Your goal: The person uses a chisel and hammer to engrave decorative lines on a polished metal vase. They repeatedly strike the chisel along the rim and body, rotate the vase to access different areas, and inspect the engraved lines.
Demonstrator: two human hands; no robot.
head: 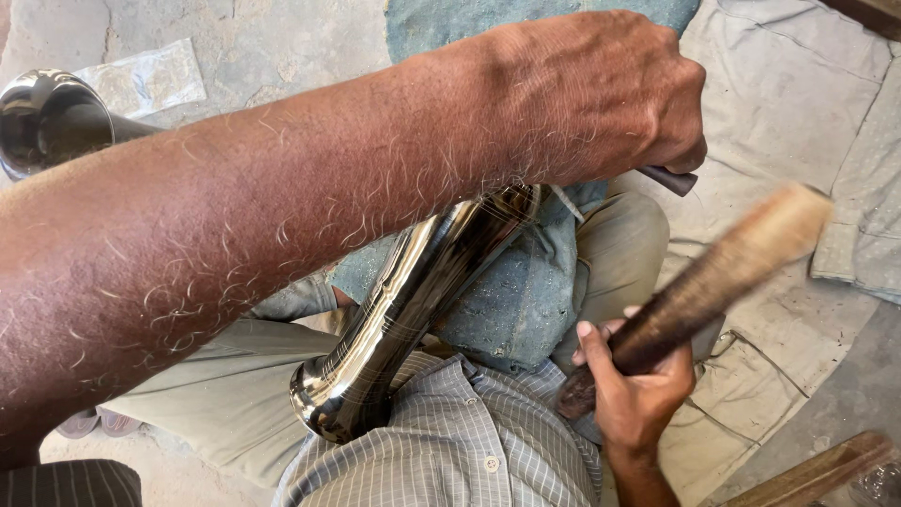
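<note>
A shiny, flared metal tube (404, 300) lies slanted across my lap, its wide mouth against my striped shirt. My left hand (601, 94) reaches across the view and is closed around a dark rod (671, 178) at the tube's far end, hiding that end. My right hand (633, 390) grips the dark lower end of a wooden mallet-like stick (723, 268). The stick points up to the right and is blurred. A blue denim cloth (526, 291) pads my knee under the tube.
A second polished metal piece (42, 117) sits at the top left beside a clear plastic bag (141, 80) on the stone floor. Grey cloth (788, 113) covers the ground to the right. A wooden plank (817, 474) lies at the bottom right.
</note>
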